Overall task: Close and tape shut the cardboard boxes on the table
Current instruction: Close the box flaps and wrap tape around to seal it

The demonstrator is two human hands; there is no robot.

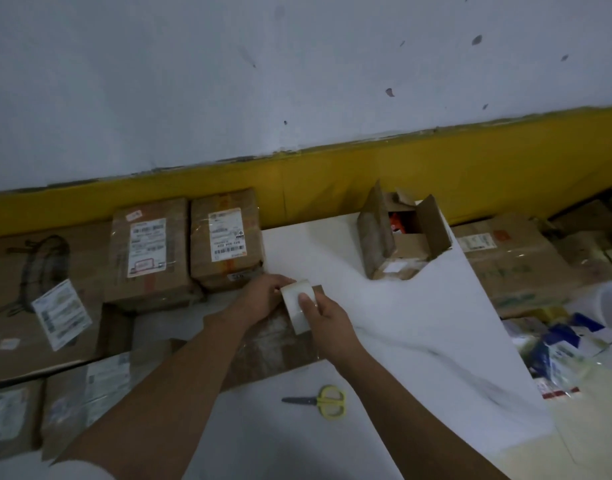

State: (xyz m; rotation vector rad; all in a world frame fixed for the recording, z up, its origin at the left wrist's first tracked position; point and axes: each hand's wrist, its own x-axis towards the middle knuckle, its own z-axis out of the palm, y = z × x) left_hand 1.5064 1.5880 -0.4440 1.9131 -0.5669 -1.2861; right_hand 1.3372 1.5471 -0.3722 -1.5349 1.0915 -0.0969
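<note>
Atop a box (263, 344), left hand (264, 296) and right hand (327, 320) grip a pale roll (295, 306); a skewed pull could seal it crooked.

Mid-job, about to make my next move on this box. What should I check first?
1. Box under the hands closed: ok, top lies flat and glossy tape shows on it.
2. White object held: ok, right hand grips it with the thumb on top; left hand is at its edge.
3. White object is the tape: cannot tell.
4. Scissors within reach: ok, lying on the white sheet near the box.
5. Open box at the back: not ok, flaps up.
</note>
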